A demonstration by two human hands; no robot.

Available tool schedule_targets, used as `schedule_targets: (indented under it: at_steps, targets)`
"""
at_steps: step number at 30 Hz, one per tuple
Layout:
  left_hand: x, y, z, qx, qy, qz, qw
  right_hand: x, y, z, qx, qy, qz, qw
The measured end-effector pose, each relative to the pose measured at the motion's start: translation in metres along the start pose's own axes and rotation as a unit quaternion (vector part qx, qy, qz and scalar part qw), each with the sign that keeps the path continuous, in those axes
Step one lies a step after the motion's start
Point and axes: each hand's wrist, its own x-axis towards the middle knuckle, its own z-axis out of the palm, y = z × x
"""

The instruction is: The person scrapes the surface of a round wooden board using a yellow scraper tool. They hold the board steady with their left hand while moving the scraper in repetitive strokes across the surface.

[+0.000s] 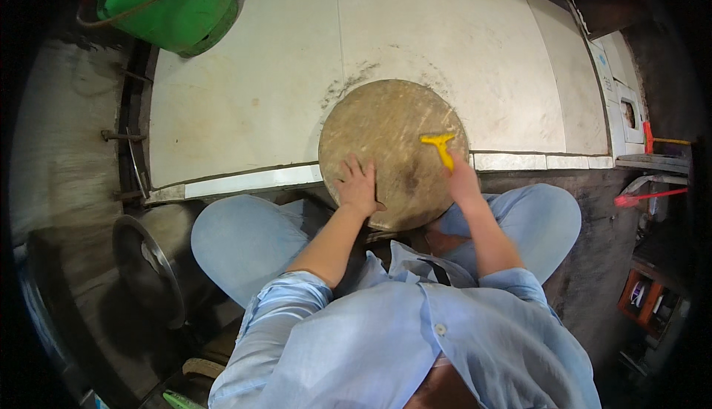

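A round, flat board, brown and worn, lies in front of me over the front edge of a pale tiled surface. On its lower left part rests my left hand, palm down with the fingers spread. My right hand grips the handle of a yellow scraper or brush-like tool at the board's right side. The tool's wide head points away from me and lies over the board; whether it touches the wood I cannot tell. Dark crumbs or smudges mark the tiles behind the board's far edge.
A green gas cylinder with a hose stands at the far left of the pale tiled surface. A large metal pot lies beside my left knee. To the right are a red-headed tool and an orange box holding small things.
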Motion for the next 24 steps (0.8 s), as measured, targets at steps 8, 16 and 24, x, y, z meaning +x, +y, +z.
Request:
schedule_targets:
  at_steps: [8,16,24]
  targets:
    - [0.020,-0.001,-0.012,0.021,-0.088,-0.057,0.994,0.032,-0.026,0.010,-0.073,-0.066,0.074,0.992]
    - [0.027,0.000,-0.009,0.033,-0.081,-0.067,0.994,0.011,-0.040,0.006,-0.071,-0.100,0.116,0.986]
    - [0.026,0.004,-0.019,0.025,-0.081,-0.052,0.995,0.082,-0.006,0.020,-0.073,-0.016,0.101,0.992]
